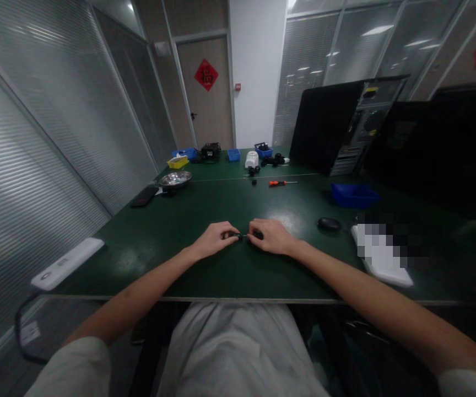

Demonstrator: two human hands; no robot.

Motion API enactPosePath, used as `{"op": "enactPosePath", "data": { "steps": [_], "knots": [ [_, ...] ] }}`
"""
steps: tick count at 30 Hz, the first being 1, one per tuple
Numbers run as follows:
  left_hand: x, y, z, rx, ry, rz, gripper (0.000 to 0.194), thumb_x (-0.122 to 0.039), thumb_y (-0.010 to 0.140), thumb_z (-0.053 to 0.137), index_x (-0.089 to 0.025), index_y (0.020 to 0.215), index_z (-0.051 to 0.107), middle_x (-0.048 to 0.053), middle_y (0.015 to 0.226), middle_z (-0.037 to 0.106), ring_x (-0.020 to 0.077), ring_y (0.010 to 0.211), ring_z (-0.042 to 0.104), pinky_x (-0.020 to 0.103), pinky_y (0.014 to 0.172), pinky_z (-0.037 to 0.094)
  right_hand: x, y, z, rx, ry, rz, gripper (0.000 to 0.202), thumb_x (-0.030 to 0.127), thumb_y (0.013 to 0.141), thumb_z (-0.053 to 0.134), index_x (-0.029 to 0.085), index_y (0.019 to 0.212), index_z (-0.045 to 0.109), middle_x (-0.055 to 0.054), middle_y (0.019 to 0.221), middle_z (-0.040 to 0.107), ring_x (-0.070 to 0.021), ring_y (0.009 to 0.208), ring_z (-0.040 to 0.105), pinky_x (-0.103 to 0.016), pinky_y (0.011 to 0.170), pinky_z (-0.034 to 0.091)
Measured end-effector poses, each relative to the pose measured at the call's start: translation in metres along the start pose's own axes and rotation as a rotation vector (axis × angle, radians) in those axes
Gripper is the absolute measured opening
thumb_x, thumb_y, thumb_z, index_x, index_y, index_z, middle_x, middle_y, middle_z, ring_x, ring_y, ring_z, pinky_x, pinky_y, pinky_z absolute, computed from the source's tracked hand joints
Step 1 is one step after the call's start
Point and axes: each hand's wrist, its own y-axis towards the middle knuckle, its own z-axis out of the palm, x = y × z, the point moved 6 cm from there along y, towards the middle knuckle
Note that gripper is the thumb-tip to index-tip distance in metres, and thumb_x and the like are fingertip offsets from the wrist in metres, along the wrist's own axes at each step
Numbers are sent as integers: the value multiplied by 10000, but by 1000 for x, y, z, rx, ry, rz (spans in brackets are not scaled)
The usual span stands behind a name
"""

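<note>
Above the dark green tabletop (pixel 172 220), my two hands meet near the front middle. My left hand (pixel 215 240) is closed, with thumb and fingers pinching a small black part (pixel 240 237). Close on its right, my right hand (pixel 271 236) curls around a dark piece (pixel 258 235), perhaps a short screwdriver's handle. A thin light shaft runs between this piece and the black part; whether it touches the part I cannot tell. Fingers hide most of both things. Farther back lie a small black piece (pixel 254 182) and an orange-and-black screwdriver (pixel 277 183).
A mouse (pixel 329 224), a blue tray (pixel 354 195) and a white object (pixel 380 256), partly blurred, are on the right. At left are a power strip (pixel 68 263), a phone (pixel 144 196) and a metal bowl (pixel 175 179). A computer case (pixel 324 127) stands behind.
</note>
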Motion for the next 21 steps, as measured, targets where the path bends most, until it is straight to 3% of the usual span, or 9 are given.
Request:
{"op": "enactPosePath", "data": {
  "steps": [7, 15, 21],
  "knots": [
    [-2, -1, -1, -8, -30, 0, 307, -386, 961, 638, -171, 1133, 773, 83, 969, 700, 155, 762, 601, 262, 701, 469, 2, 0, 2, 0, -15, -10, 146, 354, 957, 602, 216, 950, 647, -29, 950, 684, -163, 776, 588, -283, 658, 311],
    [-1, -2, -7, -86, -138, -9, 260, -357, 928, 690, -210, 1108, 806, 84, 1113, 753, 232, 1014, 698, 342, 943, 524, 5, -1, 2, -45, 51, -27, 178, 366, 1002, 539, 207, 992, 619, -33, 951, 671, -153, 773, 580, -274, 668, 329],
    [-3, -2, -7, -92, -120, 7, 252, -343, 945, 671, -195, 1095, 809, 93, 1072, 754, 217, 959, 701, 322, 878, 535, 7, 0, 3, -39, 37, -42, 177, 364, 1006, 530, 208, 982, 611, -29, 950, 666, -152, 769, 576, -273, 665, 321]
  ]
}}
